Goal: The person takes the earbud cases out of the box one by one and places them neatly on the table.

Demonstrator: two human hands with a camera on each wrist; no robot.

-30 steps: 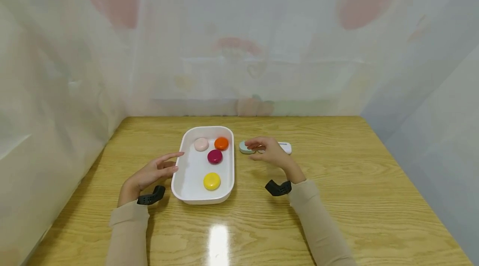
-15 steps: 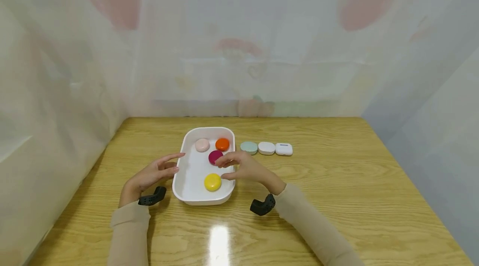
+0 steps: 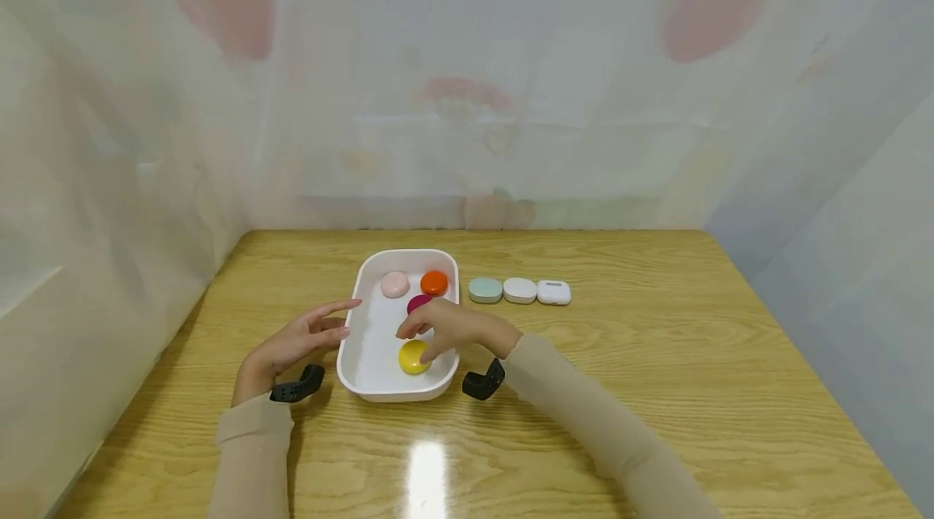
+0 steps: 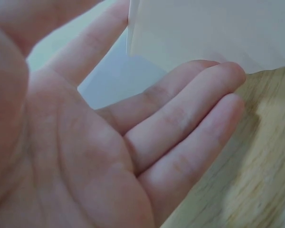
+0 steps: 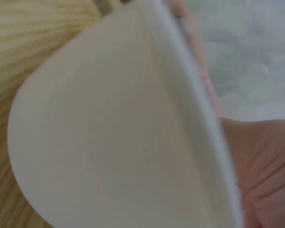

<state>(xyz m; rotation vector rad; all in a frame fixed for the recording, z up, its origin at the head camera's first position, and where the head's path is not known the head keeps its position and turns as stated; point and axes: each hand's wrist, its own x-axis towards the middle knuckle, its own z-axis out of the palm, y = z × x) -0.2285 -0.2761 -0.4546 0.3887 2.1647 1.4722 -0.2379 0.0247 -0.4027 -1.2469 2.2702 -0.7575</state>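
Observation:
A white rectangular tray [image 3: 355, 369] with rounded corners stands on the wooden table. Inside it lie round, glossy, flattened pieces: pale pink [image 3: 395, 285], orange [image 3: 434, 283], magenta [image 3: 417, 304] and yellow [image 3: 413, 358]. My right hand [image 3: 447, 324] reaches over the tray's right wall, fingers spread above the yellow piece, thumb overlapping its right edge. It partly covers the magenta piece. In the right wrist view the tray's outer wall [image 5: 104, 128] hides most of that hand. My left hand [image 3: 295, 338] rests at the tray's left side, fingertips at the wall.
Right of the tray, three small rounded cases sit side by side: mint green [image 3: 485, 290], white [image 3: 520, 290], and white with a small grey marking [image 3: 554, 293]. Pale printed sheeting [image 3: 598, 154] encloses the back and sides of the table [image 3: 657, 357].
My right hand has moved from above the small cases leftward into the tray, over the yellow piece. The row of cases is uncovered. My left hand stays at the tray's side.

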